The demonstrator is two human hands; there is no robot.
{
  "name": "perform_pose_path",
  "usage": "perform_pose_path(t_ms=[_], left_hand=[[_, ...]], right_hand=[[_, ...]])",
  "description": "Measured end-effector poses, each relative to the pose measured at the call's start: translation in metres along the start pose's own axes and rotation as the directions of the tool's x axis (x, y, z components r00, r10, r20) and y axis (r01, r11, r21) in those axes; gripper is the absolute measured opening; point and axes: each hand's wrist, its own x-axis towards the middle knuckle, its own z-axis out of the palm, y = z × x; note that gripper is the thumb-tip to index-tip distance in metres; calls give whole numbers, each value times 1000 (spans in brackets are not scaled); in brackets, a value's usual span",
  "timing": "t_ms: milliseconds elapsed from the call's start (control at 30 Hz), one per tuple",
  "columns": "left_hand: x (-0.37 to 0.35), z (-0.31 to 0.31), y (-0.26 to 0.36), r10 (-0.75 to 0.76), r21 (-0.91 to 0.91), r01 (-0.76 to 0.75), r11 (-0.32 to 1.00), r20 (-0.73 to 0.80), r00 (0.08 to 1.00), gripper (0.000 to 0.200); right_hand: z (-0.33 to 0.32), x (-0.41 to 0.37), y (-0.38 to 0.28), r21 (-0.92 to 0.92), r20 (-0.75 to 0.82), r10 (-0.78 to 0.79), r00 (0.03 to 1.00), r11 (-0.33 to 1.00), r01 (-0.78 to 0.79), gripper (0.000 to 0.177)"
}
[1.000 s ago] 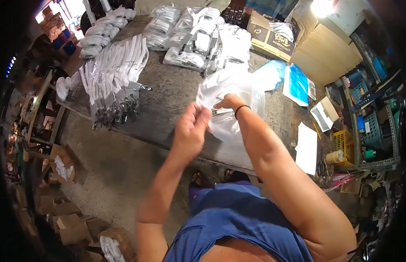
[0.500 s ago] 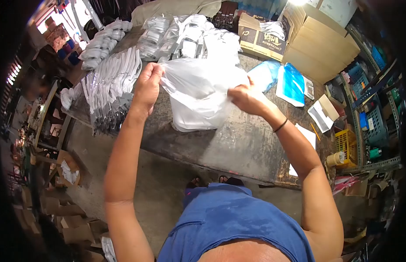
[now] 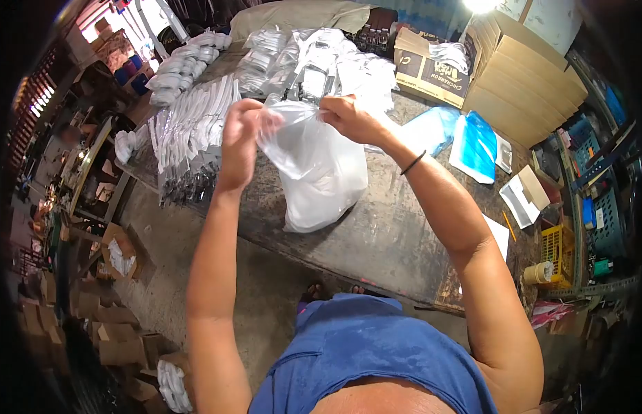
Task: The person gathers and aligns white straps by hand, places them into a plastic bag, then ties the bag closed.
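Note:
A translucent white plastic bag (image 3: 324, 186) stands upright on the dark worn table, bulging with white contents that I cannot make out through the film. My right hand (image 3: 352, 119) pinches the gathered top of the bag, fingers closed. At the upper left of the bag, my left hand (image 3: 243, 138) is closed at its loose edge; the fingertips are blurred by motion. Just behind the bag lie piles of white bundled items in clear wrapping (image 3: 321, 65). To the left is a row of white strap-like pieces with dark ends (image 3: 196, 124).
An open printed carton (image 3: 431, 72) stands at the back right beside folded cardboard (image 3: 521, 83). Blue plastic packaging (image 3: 474, 146), a small open box (image 3: 524, 196) and a pencil (image 3: 509, 226) lie on the right. A yellow basket (image 3: 557, 252) sits near the shelves. Cartons (image 3: 121, 341) cover the floor at left.
My right hand has moved left and up to the bag's top, nearer my left hand. The bag's mouth, stretched wide before, is now gathered, and its body has shifted toward me.

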Motion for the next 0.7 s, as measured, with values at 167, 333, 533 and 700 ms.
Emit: perform_pose_path(t_ms=[167,333,533,700], left_hand=[[-82,-13,-54,-121,500,25,865,160,980,135],[-89,31,-113,-125,929,-63,365,116,985,87],[-25,6,-114,1,843,-282,457,317,949,32],[15,32,-70,378,728,-639,246,535,755,27]], right_hand=[[-12,3,-31,-56,135,-30,990,998,38,14],[-4,14,-71,-88,157,-84,984,991,99,13],[-104,-9,-90,171,-197,-70,978,980,105,68],[-27,-85,-24,228,37,186,982,955,-190,129]])
